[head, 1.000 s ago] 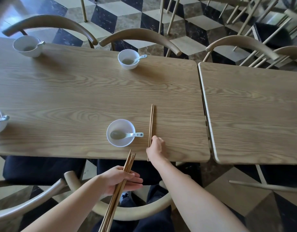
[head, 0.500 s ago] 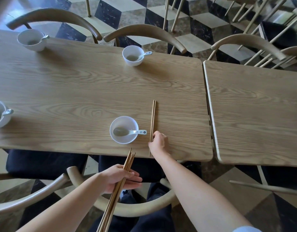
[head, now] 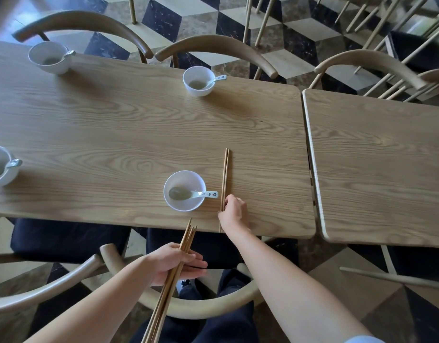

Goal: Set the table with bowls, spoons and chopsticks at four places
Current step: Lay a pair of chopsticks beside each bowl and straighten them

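A right hand (head: 234,211) curls its fingers around a pair of chopsticks (head: 225,174) lying on the wooden surface (head: 114,125) just right of the near bowl (head: 184,179) and spoon (head: 195,194); the left hand (head: 175,263) grips spare chopsticks (head: 161,305) below the near edge.

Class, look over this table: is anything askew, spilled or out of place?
Nothing stands out. The near bowl and the other three sit upright, a spoon in each, nothing spilled. The laid chopsticks lie straight beside it, the right hand holding them.
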Available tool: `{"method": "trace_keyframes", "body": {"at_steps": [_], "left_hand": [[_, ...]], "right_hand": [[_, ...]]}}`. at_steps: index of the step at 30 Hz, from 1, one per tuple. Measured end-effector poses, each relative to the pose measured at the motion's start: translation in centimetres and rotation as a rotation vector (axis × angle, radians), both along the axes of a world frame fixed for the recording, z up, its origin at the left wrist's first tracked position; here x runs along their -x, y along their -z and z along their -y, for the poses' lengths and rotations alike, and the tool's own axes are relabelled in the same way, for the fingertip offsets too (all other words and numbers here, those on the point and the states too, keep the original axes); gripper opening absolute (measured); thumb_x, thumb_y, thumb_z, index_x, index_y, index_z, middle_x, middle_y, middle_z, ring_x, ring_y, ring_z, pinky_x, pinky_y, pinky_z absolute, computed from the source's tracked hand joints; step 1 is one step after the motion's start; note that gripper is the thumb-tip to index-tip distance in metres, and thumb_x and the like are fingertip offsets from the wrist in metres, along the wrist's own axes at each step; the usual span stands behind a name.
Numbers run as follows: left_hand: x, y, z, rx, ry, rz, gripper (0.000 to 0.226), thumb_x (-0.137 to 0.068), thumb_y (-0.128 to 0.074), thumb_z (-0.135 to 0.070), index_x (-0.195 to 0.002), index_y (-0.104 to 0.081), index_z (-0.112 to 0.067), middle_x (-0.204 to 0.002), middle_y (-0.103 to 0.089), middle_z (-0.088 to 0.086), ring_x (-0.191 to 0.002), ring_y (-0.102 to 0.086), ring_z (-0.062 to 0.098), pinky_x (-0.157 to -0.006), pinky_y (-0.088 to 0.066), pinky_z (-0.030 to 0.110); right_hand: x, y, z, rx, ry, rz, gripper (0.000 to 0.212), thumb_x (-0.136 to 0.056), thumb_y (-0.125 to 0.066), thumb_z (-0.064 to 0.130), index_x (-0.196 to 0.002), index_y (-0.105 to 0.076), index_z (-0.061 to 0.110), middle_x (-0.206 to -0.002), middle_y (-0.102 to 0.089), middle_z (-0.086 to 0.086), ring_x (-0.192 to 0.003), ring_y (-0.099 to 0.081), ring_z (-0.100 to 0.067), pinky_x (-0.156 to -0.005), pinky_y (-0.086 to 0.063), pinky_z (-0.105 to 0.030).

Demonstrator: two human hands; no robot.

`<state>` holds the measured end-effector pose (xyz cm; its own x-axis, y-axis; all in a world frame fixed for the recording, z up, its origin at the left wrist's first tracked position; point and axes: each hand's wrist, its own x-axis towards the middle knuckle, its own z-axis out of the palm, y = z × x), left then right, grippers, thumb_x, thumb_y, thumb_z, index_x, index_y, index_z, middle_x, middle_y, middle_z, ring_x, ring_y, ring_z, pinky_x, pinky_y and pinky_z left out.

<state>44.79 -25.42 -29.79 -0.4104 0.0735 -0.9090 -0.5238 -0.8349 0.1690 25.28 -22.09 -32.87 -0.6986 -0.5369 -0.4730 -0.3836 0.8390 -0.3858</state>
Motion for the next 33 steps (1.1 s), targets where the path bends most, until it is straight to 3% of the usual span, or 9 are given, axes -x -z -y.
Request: {"method": "trace_keyframes", "body": {"at_steps": [9,13,15,18,21,23,25,29,33], "left_hand": [[0.5,0.4,-0.3,-0.016,-0.003,-0.015,0.024,-0.097,-0.052,0.004,-0.118,-0.060,0.012,-0.111,-0.071,0.029,-0.103,-0.071,0.041,-0.081,-0.062,0.044],[1.4,-0.5,0.0,-0.032,0.086,-0.067,0.026,-0.098,-0.056,-0.005,-0.118,-0.062,0.011,-0.112,-0.072,0.027,-0.100,-0.073,0.038,-0.073,-0.062,0.038],[2.4,-1.4,0.4,-0.009,0.114,-0.123,0.032,-0.099,-0.058,-0.020,-0.114,-0.064,0.008,-0.105,-0.074,0.022,-0.084,-0.075,0.030,-0.060,-0.060,0.031],[4.8,-3.1,1.4,0.000,-0.049,-0.244,0.037,-0.098,-0.057,-0.038,-0.096,-0.064,-0.002,-0.077,-0.065,0.011,-0.050,-0.054,0.014,-0.037,-0.039,0.020],[7.6,-5.1,2.7,-0.009,-0.248,-0.375,0.041,-0.101,-0.048,-0.043,-0.083,-0.058,-0.007,-0.066,-0.046,0.003,-0.042,-0.035,0.007,-0.031,-0.028,0.017],[9.2,-6.4,3.3,0.009,-0.334,-0.422,0.040,-0.103,-0.042,-0.041,-0.083,-0.054,-0.009,-0.065,-0.042,0.001,-0.040,-0.032,0.007,-0.031,-0.027,0.017],[10.3,-7.5,3.5,0.025,-0.381,-0.424,0.036,-0.105,-0.041,-0.036,-0.085,-0.053,-0.009,-0.064,-0.043,0.001,-0.041,-0.033,0.008,-0.034,-0.027,0.017],[10.9,-8.9,3.4,0.070,-0.348,-0.420,0.022,-0.105,-0.043,-0.024,-0.095,-0.058,-0.011,-0.070,-0.051,0.000,-0.048,-0.043,0.011,-0.043,-0.038,0.020],[10.8,-9.8,2.4,0.069,-0.293,-0.451,0.019,-0.103,-0.045,-0.009,-0.110,-0.061,-0.003,-0.085,-0.070,0.007,-0.067,-0.068,0.019,-0.062,-0.058,0.030]], "right_hand": [[-0.1,-0.9,-0.3,-0.005,0.039,0.011,0.023,-0.084,-0.071,0.017,-0.103,-0.061,0.008,-0.107,-0.060,-0.008,-0.091,-0.057,-0.022,-0.073,-0.046,-0.028],[0.1,-2.5,-2.0,0.049,0.128,0.023,0.023,-0.086,-0.066,0.024,-0.105,-0.063,0.011,-0.104,-0.066,-0.005,-0.096,-0.061,-0.024,-0.080,-0.050,-0.031],[0.2,-3.8,-3.0,0.100,0.189,0.072,0.021,-0.088,-0.063,0.027,-0.101,-0.065,0.011,-0.098,-0.070,-0.005,-0.093,-0.065,-0.025,-0.083,-0.054,-0.036],[0.1,-6.7,-4.5,0.245,0.375,0.303,0.020,-0.090,-0.062,0.026,-0.090,-0.068,0.006,-0.078,-0.070,-0.006,-0.065,-0.068,-0.022,-0.071,-0.061,-0.045],[-0.3,-10.6,-5.9,0.338,0.450,0.782,0.032,-0.095,-0.061,0.032,-0.092,-0.065,0.001,-0.076,-0.064,-0.010,-0.060,-0.062,-0.020,-0.061,-0.061,-0.040],[-0.8,-12.7,-6.8,0.307,0.329,1.024,0.036,-0.094,-0.064,0.036,-0.103,-0.066,0.002,-0.084,-0.069,-0.011,-0.069,-0.065,-0.024,-0.060,-0.058,-0.036],[-1.6,-14.2,-7.4,0.301,0.192,1.110,0.035,-0.090,-0.070,0.029,-0.109,-0.066,0.000,-0.087,-0.072,-0.011,-0.076,-0.069,-0.024,-0.063,-0.058,-0.033],[-2.7,-15.1,-7.5,0.393,0.204,1.026,0.021,-0.085,-0.072,0.006,-0.103,-0.068,-0.004,-0.079,-0.070,-0.008,-0.073,-0.068,-0.021,-0.071,-0.058,-0.036],[-2.2,-16.3,-7.6,0.445,0.279,0.957,0.011,-0.083,-0.073,0.002,-0.093,-0.070,-0.001,-0.078,-0.071,-0.011,-0.070,-0.070,-0.022,-0.072,-0.060,-0.039]]}}
